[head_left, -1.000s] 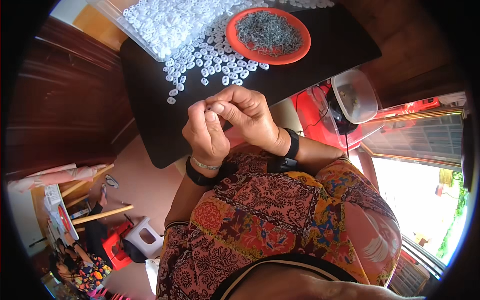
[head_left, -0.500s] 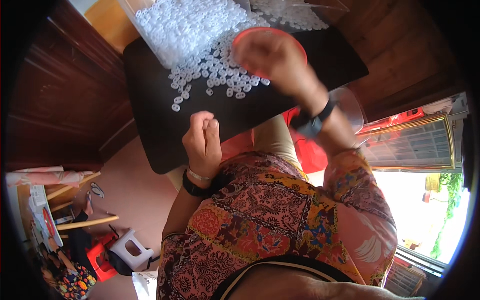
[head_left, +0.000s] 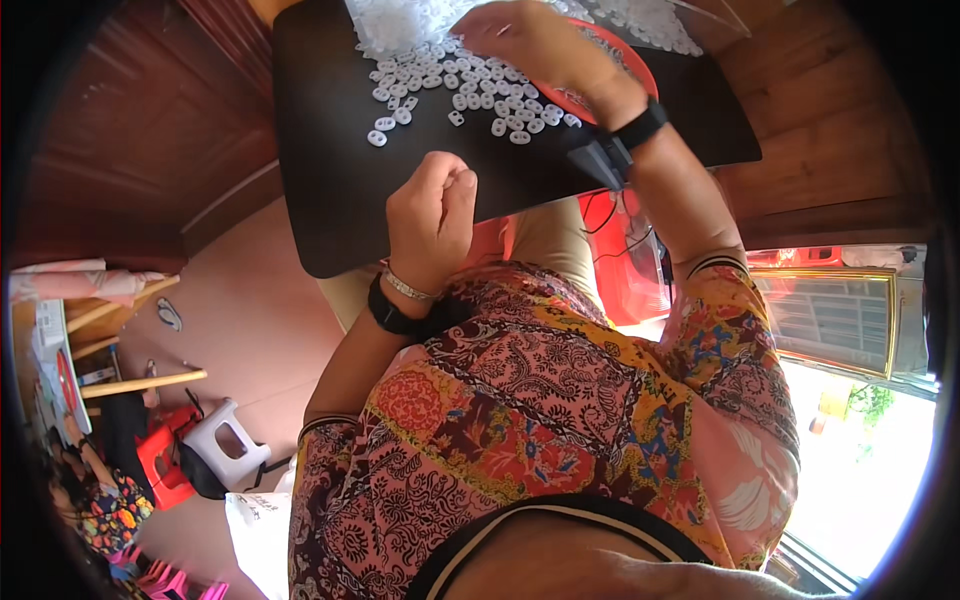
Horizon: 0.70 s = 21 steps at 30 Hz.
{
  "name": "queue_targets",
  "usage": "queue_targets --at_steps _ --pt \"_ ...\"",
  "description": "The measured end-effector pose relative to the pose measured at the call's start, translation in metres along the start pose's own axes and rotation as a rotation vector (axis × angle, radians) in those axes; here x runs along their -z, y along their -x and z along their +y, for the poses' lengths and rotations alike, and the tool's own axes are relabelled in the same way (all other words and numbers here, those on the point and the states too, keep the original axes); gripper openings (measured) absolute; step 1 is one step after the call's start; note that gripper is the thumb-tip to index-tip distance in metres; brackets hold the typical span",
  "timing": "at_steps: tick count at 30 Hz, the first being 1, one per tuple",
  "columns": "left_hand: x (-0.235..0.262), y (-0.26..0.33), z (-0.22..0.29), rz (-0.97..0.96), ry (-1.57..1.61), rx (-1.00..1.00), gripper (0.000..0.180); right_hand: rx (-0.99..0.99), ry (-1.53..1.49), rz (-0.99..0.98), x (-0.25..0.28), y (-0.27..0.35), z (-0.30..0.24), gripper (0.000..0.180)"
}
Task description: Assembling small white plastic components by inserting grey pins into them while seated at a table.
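Note:
Small white oval pieces with two holes (head_left: 470, 88) lie loose on a black tabletop (head_left: 330, 210). My right hand (head_left: 545, 48) reaches over the far part of them, fingers stretched leftward; nothing shows in them, though the fingertips are not clear. Under and beside this hand is a red round dish (head_left: 645, 72) holding small thin metallic bits, partly hidden by my wrist. My left hand (head_left: 432, 215) rests at the near table edge, closed, with the thumb pressed against the curled fingers. Whatever it holds, if anything, is hidden. Black bands circle both wrists.
A clear container heaped with white pieces (head_left: 395, 25) stands at the far edge, and more lie in clear plastic (head_left: 655, 25) at far right. On the floor at left are a white stool (head_left: 225, 440) and a red stool (head_left: 165, 460); another person sits by them.
My right hand has moved from over the red dish leftward to the white pieces, uncovering part of the dish. The view has shifted; my left hand stays closed at the table edge.

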<state>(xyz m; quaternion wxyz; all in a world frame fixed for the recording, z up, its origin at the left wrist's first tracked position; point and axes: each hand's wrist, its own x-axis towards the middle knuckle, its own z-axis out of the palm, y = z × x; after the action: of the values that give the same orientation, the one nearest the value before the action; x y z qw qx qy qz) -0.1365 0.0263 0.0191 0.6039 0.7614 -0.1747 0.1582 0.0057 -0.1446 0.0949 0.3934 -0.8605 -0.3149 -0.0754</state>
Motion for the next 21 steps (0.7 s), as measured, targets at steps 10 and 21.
queue_targets --at_steps 10,21 --pt "-0.006 0.000 0.005 0.010 0.014 -0.057 0.009 -0.008 0.327 -0.336 -0.058 -0.010 0.000 0.022" --pt "-0.003 -0.002 0.007 0.002 0.003 -0.012 0.011 -0.070 0.405 -0.383 -0.056 -0.012 -0.003 0.018"
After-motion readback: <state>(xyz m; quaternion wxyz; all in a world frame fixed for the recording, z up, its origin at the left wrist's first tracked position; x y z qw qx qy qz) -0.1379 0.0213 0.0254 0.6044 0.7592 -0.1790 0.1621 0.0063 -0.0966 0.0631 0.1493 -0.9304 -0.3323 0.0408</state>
